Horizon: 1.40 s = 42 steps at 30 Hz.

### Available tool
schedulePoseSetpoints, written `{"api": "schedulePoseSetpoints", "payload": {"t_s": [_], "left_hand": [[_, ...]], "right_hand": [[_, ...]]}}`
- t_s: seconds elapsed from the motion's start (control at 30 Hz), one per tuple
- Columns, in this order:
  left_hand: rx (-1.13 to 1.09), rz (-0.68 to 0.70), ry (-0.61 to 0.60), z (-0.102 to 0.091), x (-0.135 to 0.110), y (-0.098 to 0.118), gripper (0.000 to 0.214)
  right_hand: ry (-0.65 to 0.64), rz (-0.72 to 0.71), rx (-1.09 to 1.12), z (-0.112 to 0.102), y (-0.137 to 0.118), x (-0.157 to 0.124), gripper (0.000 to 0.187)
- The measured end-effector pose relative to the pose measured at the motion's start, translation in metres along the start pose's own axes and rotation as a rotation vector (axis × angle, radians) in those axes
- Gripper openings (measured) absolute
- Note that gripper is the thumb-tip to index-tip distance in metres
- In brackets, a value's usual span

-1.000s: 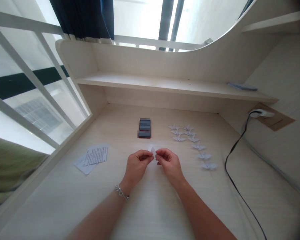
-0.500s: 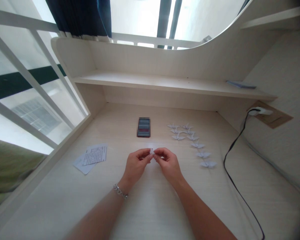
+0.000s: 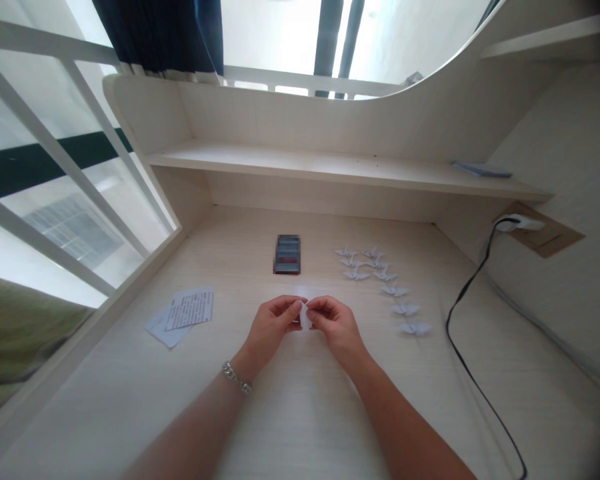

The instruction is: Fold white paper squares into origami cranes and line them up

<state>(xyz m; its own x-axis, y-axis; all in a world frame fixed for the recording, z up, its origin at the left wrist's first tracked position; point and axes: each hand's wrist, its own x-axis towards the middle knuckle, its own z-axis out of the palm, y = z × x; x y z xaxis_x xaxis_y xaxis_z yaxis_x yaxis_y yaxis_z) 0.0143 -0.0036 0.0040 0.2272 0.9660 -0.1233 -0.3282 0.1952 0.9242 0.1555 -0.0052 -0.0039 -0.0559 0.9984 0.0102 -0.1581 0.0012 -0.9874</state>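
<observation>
A small folded piece of white paper (image 3: pixel 305 317) is held up between my two hands, over the middle of the desk (image 3: pixel 300 413). My left hand (image 3: pixel 279 319) pinches its left side between thumb and fingers. On the other side, the fingertips of my right hand (image 3: pixel 333 320) close on the paper's upper right edge. Fingers hide part of the paper, so its full shape cannot be made out. Off to the right, several white folded paper cranes (image 3: pixel 395 291) sit in loose rows.
Beyond my hands lies a dark rectangular object (image 3: pixel 287 255), blurred out. Two sheets of paper, the upper one printed (image 3: pixel 190 309), overlap at the left. A black cable (image 3: pixel 455 337) runs from the wall socket (image 3: pixel 545 230) down the right side. A shelf (image 3: pixel 300 160) spans the back.
The paper between my fingers has turned and shows a taller white face now. My left hand has shifted slightly, with its thumb higher; the right hand has barely moved.
</observation>
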Motion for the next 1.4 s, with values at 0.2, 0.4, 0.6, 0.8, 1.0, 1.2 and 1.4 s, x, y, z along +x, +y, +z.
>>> {"api": "schedulePoseSetpoints", "payload": {"t_s": [0.2, 0.4, 0.6, 0.8, 1.0, 1.2, 1.4], "left_hand": [[-0.075, -0.038, -0.017, 0.002, -0.002, 0.004, 0.028], [0.221, 0.123, 0.069, 0.000, 0.002, -0.004, 0.025], [0.368, 0.214, 0.048, -0.002, 0.000, -0.005, 0.024], [0.514, 0.312, 0.216, -0.004, -0.002, -0.003, 0.016], [0.669, 0.371, 0.202, 0.001, -0.007, 0.001, 0.011], [0.604, 0.363, 0.273, -0.002, -0.002, -0.004, 0.016], [0.444, 0.326, 0.335, -0.011, 0.005, -0.006, 0.021]], "right_hand": [[-0.022, 0.066, 0.056, -0.001, -0.002, -0.001, 0.018], [-0.023, 0.079, 0.040, -0.001, 0.004, 0.001, 0.015], [-0.012, 0.026, -0.086, -0.003, 0.007, 0.003, 0.014], [0.142, -0.161, -0.384, 0.004, -0.002, -0.004, 0.017], [0.044, -0.079, -0.428, 0.007, -0.001, -0.005, 0.024], [0.028, -0.029, -0.456, 0.001, 0.008, -0.001, 0.023], [0.025, 0.009, -0.374, -0.003, 0.011, 0.001, 0.021]]}}
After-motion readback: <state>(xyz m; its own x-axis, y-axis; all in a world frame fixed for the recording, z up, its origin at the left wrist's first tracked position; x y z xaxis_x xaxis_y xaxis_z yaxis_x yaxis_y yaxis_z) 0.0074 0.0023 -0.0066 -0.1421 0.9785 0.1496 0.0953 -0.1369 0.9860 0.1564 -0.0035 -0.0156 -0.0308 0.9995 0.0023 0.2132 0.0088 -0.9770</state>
